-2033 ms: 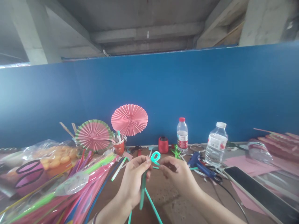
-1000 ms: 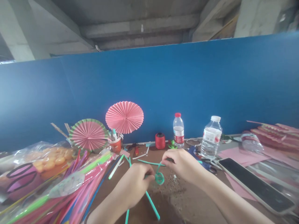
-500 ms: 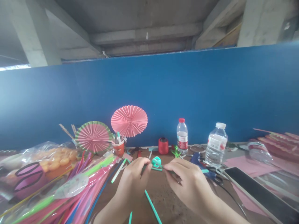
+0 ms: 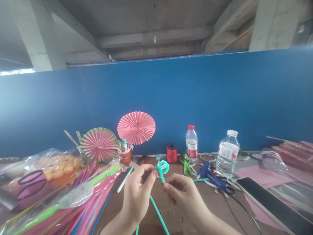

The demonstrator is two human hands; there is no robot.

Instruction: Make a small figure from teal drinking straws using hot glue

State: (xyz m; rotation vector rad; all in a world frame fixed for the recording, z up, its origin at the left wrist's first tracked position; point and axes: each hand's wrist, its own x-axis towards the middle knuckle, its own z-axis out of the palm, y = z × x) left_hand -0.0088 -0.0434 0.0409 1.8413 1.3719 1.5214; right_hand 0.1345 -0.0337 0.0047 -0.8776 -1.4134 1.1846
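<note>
My left hand (image 4: 139,189) pinches the left side of a turquoise pipe cleaner (image 4: 164,167) coiled into a round, open shape. My right hand (image 4: 184,192) grips its short straight end just below the coil, between thumb and fingers. Under and between my hands another turquoise pipe cleaner (image 4: 159,214) lies on the brown table (image 4: 176,222). Part of a further turquoise piece (image 4: 201,180) shows beyond my right hand. Behind it lies a bright green twisted pipe-cleaner figure (image 4: 186,164).
A red thread spool (image 4: 171,154), two water bottles (image 4: 191,143) and a blue glue gun (image 4: 211,176) with its cord stand or lie ahead and right. A phone (image 4: 271,204) rests at right. Bagged pipe cleaners (image 4: 80,202) fill the left. Pink paper fans (image 4: 136,127) stand behind.
The coil has been turned and raised slightly, so its open loops show. My right hand has moved left and in, and now grips its straight end. My left hand has come closer to the coil.
</note>
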